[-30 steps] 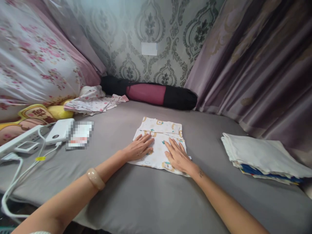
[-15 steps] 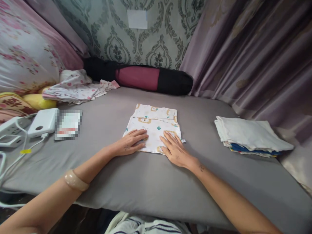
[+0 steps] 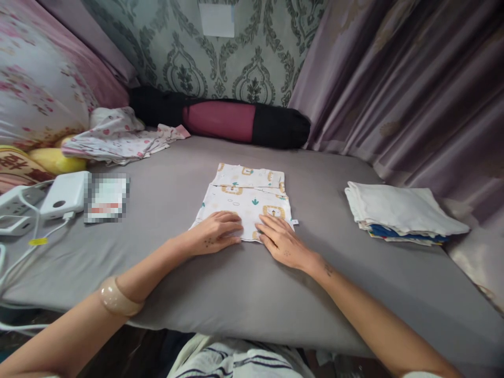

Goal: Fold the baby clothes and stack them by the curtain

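A folded white garment (image 3: 244, 202) printed with tan lion faces and green leaves lies flat on the grey sheet in front of me. A fold line crosses its upper part, and a small white label sticks out on its right edge. My left hand (image 3: 214, 232) rests on the near left corner, fingers stretched out and lying flat. On the near right corner, my right hand (image 3: 284, 242) lies with its fingers spread over the cloth. Neither hand grips anything. The near corners are partly hidden under the hands.
A stack of folded clothes (image 3: 405, 210) lies at right. At left are a white power bank (image 3: 66, 194), a power strip (image 3: 18, 202) with cables, and a partly blurred packet (image 3: 106, 198). Behind are crumpled printed clothes (image 3: 118, 139) and a black-and-maroon bag (image 3: 220, 121).
Both hands stay flat on the garment; the left has slid slightly toward its near edge. The garment's near left corner spreads a little further out. The view has shifted slightly.
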A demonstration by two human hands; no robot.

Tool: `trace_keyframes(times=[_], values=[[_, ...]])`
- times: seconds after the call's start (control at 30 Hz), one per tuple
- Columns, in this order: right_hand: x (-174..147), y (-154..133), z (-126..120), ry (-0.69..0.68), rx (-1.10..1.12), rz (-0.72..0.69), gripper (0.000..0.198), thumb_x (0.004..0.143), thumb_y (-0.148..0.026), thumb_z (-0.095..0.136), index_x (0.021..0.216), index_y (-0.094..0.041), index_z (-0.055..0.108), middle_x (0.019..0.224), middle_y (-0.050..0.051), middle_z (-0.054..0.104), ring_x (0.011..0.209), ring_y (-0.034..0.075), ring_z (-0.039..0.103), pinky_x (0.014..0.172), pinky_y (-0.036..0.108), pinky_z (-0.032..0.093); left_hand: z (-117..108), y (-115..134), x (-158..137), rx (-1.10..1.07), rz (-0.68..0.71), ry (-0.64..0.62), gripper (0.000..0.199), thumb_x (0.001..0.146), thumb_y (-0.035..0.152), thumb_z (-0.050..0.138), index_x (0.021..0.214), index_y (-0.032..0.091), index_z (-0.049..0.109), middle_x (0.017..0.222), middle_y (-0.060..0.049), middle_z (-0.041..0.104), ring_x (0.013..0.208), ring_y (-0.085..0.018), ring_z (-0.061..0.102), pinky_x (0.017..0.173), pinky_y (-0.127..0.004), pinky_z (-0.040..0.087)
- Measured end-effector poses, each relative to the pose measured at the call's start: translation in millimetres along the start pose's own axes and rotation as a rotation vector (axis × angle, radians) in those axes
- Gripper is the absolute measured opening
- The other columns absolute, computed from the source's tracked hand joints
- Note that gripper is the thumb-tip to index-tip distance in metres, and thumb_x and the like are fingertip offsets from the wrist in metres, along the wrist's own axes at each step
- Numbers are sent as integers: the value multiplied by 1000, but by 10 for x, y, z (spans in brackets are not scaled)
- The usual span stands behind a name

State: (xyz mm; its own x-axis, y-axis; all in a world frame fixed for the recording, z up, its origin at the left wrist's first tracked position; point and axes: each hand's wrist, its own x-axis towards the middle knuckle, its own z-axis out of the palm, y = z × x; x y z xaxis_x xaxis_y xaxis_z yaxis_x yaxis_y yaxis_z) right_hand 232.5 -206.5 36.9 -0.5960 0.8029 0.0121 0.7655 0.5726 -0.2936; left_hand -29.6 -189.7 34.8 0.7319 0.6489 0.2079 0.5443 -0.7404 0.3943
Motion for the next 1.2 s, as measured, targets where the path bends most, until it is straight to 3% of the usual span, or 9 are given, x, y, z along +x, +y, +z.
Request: trace_keyframes(times=[0.13,0.27,0.53,0.7,1.0,1.1,1.2], values=[[-57,-88,-8,54,20,-73,40,101,-34,33,130,-24,58,146,5,46,138,20,36,117,38,23,46,68,26,-13,30,7,33,92,44,52,112,22,65,107,-9,62,105,-21,57,97,-36,43],[-85,-137,-1,130,64,-121,32,98,-29,44,123,-22,63,133,9,56,125,21,48,109,38,37,84,62,46,-14,51,13,26,94,36,53,109,20,65,98,-8,61,99,-20,56,92,-34,43],[-41,-141,53,194,44,-134,21,96,-25,50,107,-20,68,100,6,63,99,19,56,90,33,46,87,116,62,166,47,-16,33,101,29,33,105,17,64,96,-8,63,89,-18,57,83,-31,45],[-79,-176,-48,125,-84,-102,26,97,-15,41,105,-19,65,102,7,62,98,19,55,87,31,45,50,128,1,231,36,-34,31,99,22,33,109,17,61,98,-9,63,90,-19,58,81,-32,47],[-337,9,-268,-42,-114,80,46,78,0,41,112,-25,59,119,4,58,109,17,53,86,29,42,-173,-186,-415,223,-167,26,31,91,15,37,104,22,64,104,-6,65,92,-18,59,80,-30,48],[-388,122,-286,-45,-110,62,51,78,1,38,116,-25,59,122,3,57,111,17,52,88,29,43,-223,-279,-517,171,-221,83,28,93,21,39,102,22,65,103,-7,67,93,-18,60,81,-30,48],[-405,242,-278,19,-67,67,44,82,-3,39,111,-25,63,118,4,61,107,18,54,91,30,43,-246,-342,-569,90,-251,139,28,94,27,40,103,21,65,103,-8,68,95,-19,60,83,-31,48]])
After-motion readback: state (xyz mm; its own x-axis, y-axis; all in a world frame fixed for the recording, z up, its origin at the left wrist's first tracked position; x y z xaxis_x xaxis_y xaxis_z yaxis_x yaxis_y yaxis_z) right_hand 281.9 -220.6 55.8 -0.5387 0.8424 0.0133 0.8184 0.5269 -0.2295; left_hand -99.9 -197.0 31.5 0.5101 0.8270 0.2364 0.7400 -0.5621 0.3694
